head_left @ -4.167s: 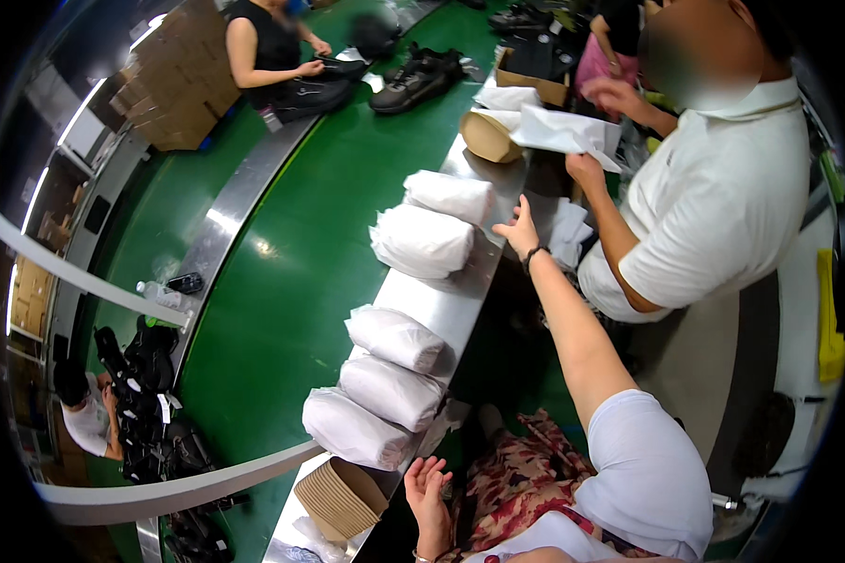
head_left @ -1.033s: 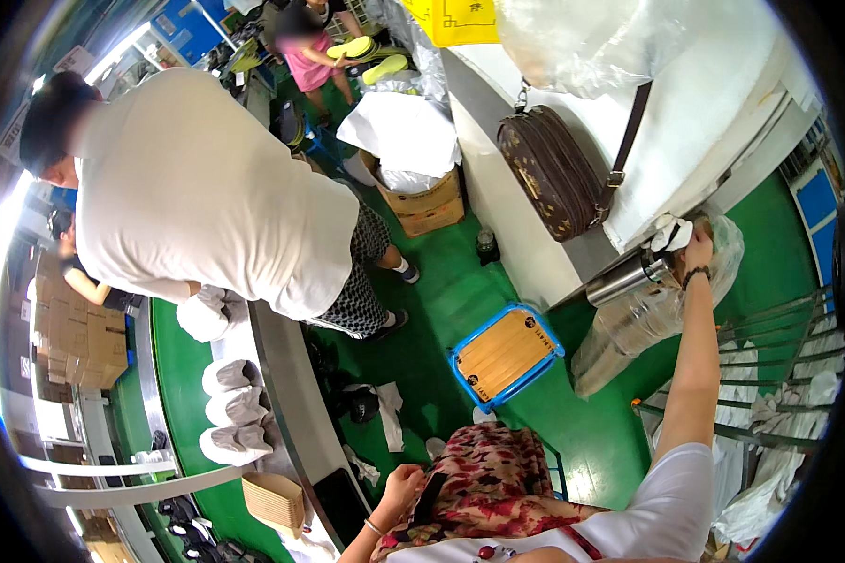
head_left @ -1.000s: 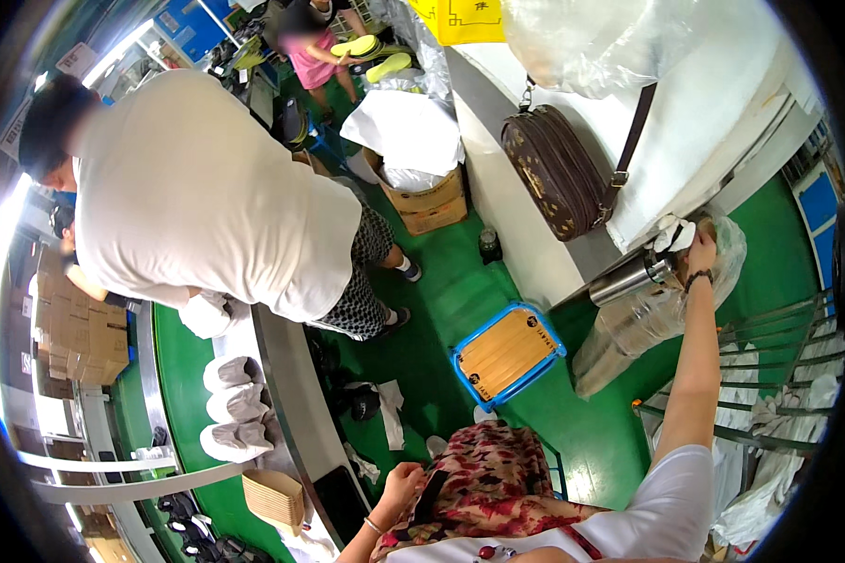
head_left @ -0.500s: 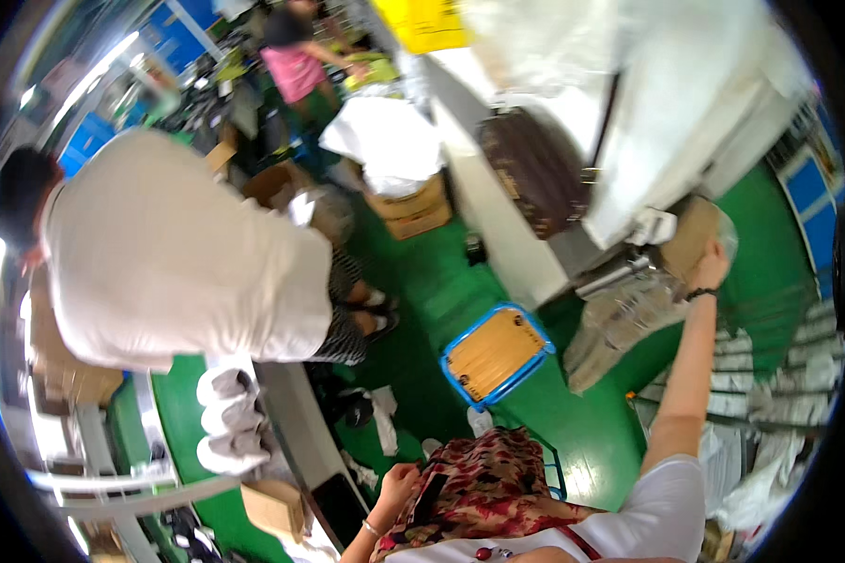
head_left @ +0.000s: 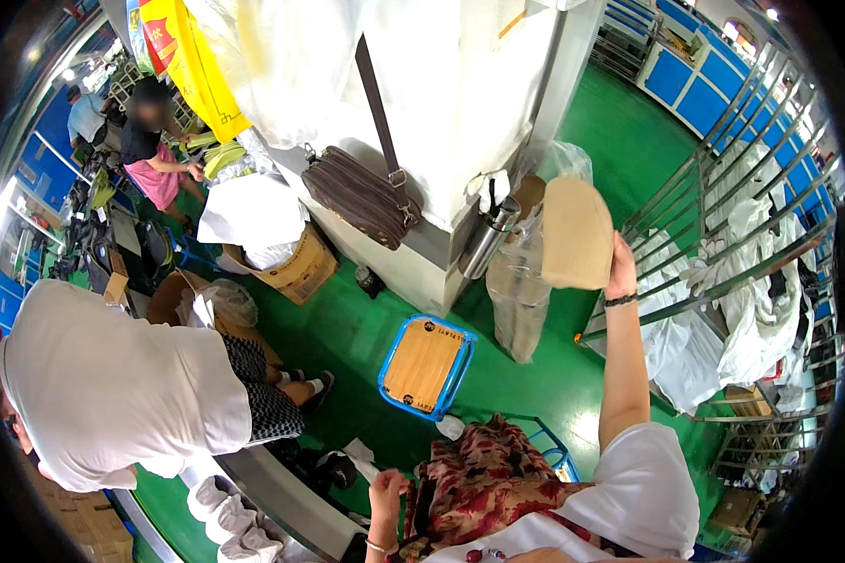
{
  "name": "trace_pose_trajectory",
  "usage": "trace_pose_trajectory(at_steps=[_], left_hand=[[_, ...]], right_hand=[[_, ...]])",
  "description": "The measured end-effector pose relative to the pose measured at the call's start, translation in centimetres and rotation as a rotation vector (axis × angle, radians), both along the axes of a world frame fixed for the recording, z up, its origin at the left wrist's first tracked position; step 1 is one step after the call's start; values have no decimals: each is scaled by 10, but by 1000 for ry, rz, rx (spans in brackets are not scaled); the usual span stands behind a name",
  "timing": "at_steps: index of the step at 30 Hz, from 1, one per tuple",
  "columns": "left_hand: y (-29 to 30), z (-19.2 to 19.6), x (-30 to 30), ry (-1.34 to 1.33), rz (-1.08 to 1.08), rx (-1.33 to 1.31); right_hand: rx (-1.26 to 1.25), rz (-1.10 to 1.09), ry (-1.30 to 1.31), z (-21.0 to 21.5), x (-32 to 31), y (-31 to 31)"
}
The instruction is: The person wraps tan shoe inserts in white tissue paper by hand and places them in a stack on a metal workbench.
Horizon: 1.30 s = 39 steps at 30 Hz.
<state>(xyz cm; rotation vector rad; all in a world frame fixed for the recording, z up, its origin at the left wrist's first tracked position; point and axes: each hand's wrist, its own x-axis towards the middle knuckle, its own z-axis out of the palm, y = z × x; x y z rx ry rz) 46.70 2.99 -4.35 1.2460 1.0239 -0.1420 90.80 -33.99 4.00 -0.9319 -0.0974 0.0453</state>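
I'm gripping a piece of tan cardboard [head_left: 576,235] in my right hand [head_left: 622,268], left of which a plastic bag [head_left: 519,305] is standing; my left hand [head_left: 388,492] is hanging, fingers curled, whether fully closed I can't tell.

Card piece [head_left: 576,235]: in the right hand [head_left: 622,272], just right of the plastic sack [head_left: 516,314].
Flask [head_left: 488,242]: between the sack and the pillar [head_left: 413,272].
Shoulder bag [head_left: 359,195]: against the pillar, left of the flask.
Stool [head_left: 427,366]: on the floor [head_left: 526,399], before the pillar.
Carton [head_left: 300,270]: left of the pillar, sheets [head_left: 253,211] on top.
Cage [head_left: 770,266]: far right.
Bench [head_left: 286,493]: lower left, bundles [head_left: 230,524] along it.
Left hand [head_left: 387,493]: right of the bench.
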Motion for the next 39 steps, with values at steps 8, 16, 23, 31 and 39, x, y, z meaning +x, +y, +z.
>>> trace_pose_trajectory(at_steps=[8,16,23,31,39], left_hand=[[-12,49,78,-328,-207,-81],[-33,119,114,-741,-304,-180],[-33,124,105,-817,-225,-336],[-29,101,78,-779,-33,-297],[-21,84,41,-733,181,-327]], right_hand=[[296,313,137,7,-79,70],[395,601,292,-13,-138,152],[289,788,306,-21,-177,200],[-9,902,492,-24,-192,229],[-276,965,584,-44,-218,261]])
